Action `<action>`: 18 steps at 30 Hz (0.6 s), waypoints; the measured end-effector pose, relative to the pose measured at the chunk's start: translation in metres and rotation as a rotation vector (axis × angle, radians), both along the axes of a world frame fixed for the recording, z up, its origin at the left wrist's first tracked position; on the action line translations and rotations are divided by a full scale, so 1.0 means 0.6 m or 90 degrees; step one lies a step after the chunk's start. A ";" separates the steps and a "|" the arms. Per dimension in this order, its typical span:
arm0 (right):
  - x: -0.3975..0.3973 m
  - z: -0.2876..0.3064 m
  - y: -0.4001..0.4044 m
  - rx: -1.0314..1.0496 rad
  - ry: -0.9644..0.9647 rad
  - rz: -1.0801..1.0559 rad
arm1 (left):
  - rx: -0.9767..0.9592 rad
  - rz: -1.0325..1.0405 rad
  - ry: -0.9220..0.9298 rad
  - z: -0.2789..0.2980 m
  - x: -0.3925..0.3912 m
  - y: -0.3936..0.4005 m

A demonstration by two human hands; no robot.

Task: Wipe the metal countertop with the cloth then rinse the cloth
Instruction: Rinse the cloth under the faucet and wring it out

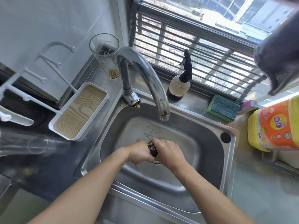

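Observation:
Both my hands are down in the steel sink (208, 139), gripping a small dark reddish cloth (152, 150) bunched tight between them. My left hand (140, 153) holds its left end and my right hand (168, 151) holds its right end, knuckles up. Only a narrow strip of the cloth shows between the fists. The curved chrome faucet (145, 73) arches over the basin, and no water is seen running from its spout. The metal countertop (262, 191) stretches to the right of the sink.
A white tray with a wood-grain base (80, 110) and a tall glass (106, 54) stand left of the faucet. A dark spray bottle (179, 83), a green sponge (224, 108) and a yellow detergent jug (275, 125) sit along the window side. A grey towel (281, 54) hangs top right.

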State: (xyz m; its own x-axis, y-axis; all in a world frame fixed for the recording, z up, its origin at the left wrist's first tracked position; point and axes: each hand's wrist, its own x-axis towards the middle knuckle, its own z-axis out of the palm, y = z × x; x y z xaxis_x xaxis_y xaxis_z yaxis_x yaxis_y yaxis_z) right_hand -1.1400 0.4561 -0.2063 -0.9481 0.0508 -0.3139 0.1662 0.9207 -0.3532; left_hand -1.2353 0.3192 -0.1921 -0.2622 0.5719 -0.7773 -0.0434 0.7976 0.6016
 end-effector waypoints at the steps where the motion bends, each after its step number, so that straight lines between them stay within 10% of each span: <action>1: 0.000 -0.002 -0.001 0.001 0.000 -0.008 | 0.006 0.000 0.003 -0.002 -0.002 0.000; 7: -0.011 0.007 0.002 -0.213 -0.206 -0.176 | -0.055 -0.234 0.415 -0.004 -0.017 0.008; 13: 0.020 0.039 0.069 -0.907 -0.384 -0.388 | 0.178 -0.235 0.534 0.005 -0.030 -0.011; 18: 0.035 0.017 0.065 -1.165 -0.502 -0.404 | 0.382 -0.179 0.657 0.018 -0.007 0.000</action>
State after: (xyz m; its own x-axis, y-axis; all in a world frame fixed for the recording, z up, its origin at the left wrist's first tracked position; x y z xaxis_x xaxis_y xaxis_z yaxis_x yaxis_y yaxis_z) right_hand -1.1188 0.4954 -0.1960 -0.5992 -0.5255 -0.6040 0.7803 -0.5522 -0.2937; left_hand -1.2397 0.3194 -0.1816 -0.4088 0.9036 0.1276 0.7997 0.2874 0.5271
